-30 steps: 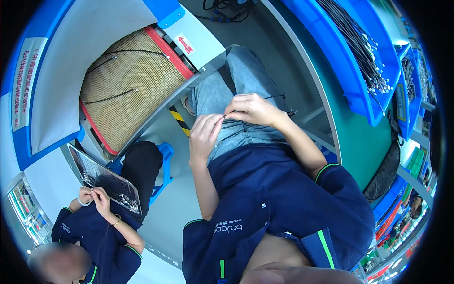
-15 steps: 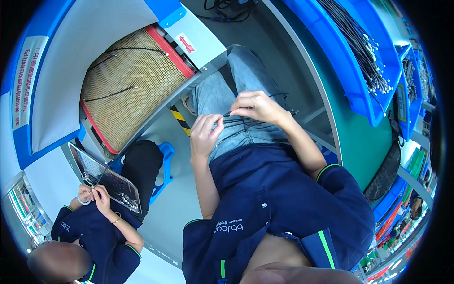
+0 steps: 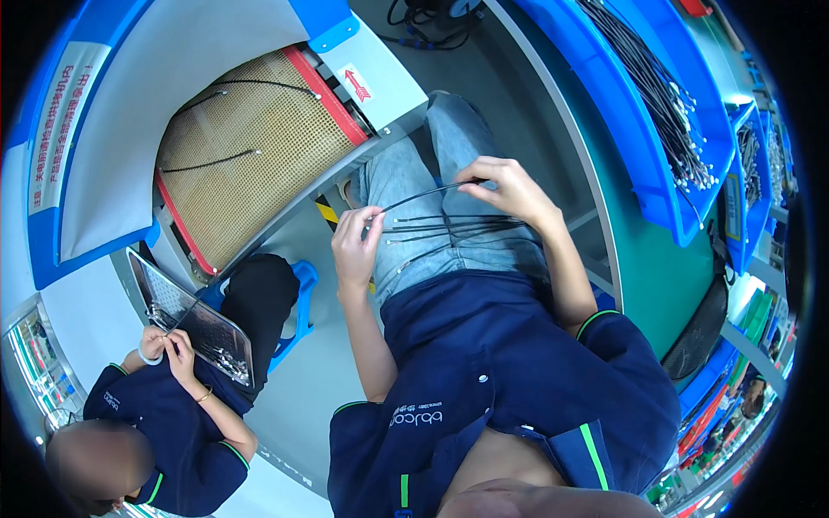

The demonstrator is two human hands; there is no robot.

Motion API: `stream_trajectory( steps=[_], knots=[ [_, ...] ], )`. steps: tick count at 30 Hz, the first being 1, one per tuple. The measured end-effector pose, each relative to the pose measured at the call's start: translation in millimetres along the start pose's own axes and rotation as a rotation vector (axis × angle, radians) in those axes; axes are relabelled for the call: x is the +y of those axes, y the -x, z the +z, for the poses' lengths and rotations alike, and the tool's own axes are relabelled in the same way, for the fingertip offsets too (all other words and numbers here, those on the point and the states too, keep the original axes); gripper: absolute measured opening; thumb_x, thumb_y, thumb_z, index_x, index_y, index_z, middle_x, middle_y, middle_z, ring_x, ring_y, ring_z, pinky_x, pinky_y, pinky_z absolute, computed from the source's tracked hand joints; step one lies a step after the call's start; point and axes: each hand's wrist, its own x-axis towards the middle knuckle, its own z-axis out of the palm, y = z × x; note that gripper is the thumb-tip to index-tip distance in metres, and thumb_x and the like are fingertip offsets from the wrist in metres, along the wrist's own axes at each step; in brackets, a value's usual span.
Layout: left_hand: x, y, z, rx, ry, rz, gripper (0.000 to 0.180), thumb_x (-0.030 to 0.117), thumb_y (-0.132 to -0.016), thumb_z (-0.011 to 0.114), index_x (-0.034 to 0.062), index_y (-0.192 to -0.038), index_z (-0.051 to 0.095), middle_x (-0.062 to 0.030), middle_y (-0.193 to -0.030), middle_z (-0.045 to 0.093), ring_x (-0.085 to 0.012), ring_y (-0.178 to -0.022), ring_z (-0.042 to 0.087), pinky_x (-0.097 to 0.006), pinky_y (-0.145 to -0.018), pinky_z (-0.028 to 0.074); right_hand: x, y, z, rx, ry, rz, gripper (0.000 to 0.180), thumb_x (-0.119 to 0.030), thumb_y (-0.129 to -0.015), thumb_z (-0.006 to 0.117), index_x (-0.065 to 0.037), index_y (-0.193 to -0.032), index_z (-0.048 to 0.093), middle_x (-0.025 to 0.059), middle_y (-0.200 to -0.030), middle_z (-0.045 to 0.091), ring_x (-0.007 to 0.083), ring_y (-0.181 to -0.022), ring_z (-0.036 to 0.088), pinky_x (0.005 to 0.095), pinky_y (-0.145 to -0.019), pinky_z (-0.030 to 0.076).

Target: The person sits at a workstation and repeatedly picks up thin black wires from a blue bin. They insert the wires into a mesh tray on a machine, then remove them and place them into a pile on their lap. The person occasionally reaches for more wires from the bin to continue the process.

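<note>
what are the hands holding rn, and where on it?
A bundle of thin black cables laid across the lap. The right hand grips the bundle at one end; the left hand pinches the metal-tipped ends at the other.

Grey floor (image 3: 527,78), green workbench (image 3: 643,259)

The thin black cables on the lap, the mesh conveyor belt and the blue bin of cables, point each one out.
thin black cables (image 3: 449,226), head view, mid-length of the bundle.
mesh conveyor belt (image 3: 250,160), head view, bare tan mesh.
blue bin (image 3: 622,138), head view, near wall.
</note>
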Motion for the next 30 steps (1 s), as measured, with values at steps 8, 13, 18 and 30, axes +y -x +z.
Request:
stream_trajectory(
  steps=[8, 13, 18, 30],
  knots=[
    [-16, 1, 31, 0.005, 0.447, -0.395, 0.040, 0.003, -0.081, 0.068, -0.0007, -0.118, 0.053, -0.0110, -0.103, 0.065, -0.0136, -0.090, 0.061, -0.027, -0.079, 0.050, -14, -1, 0, 0.066, 0.061, 0.053, 0.014, -0.015, -0.082, 0.066, -0.003, -0.089, 0.069, 0.0115, -0.085, 0.067, 0.0268, -0.077, 0.066, 0.0339, -0.069, 0.052],
    [12, 4, 63, -0.016, 1.098, -0.529, 0.040, 0.007, -0.087, 0.065, -0.0006, -0.123, 0.050, -0.0083, -0.104, 0.063, -0.0135, -0.092, 0.060, -0.026, -0.082, 0.048, -19, -9, 17, 0.050, 0.045, 0.012, 0.015, -0.012, -0.080, 0.069, -0.002, -0.090, 0.068, 0.0124, -0.080, 0.066, 0.0255, -0.069, 0.064, 0.0321, -0.062, 0.050],
    [12, 3, 69, 0.114, 1.328, -0.589, 0.022, 0.009, -0.092, 0.058, -0.0024, -0.111, 0.058, -0.0063, -0.095, 0.062, -0.0118, -0.085, 0.061, -0.023, -0.076, 0.053, -26, -12, 22, -0.002, 0.057, 0.013, 0.015, -0.014, -0.081, 0.067, -0.001, -0.089, 0.067, 0.0117, -0.078, 0.064, 0.0228, -0.067, 0.063, 0.0313, -0.061, 0.050],
    [-22, 11, 44, 0.417, 1.293, -0.563, 0.019, 0.007, -0.092, 0.058, -0.0020, -0.108, 0.060, -0.0054, -0.094, 0.062, -0.0103, -0.084, 0.061, -0.021, -0.077, 0.052, -15, -3, 9, 0.038, 0.122, 0.051, 0.016, -0.011, -0.080, 0.068, -0.004, -0.094, 0.065, 0.0090, -0.086, 0.065, 0.0216, -0.073, 0.065, 0.0304, -0.066, 0.052]
  ],
)
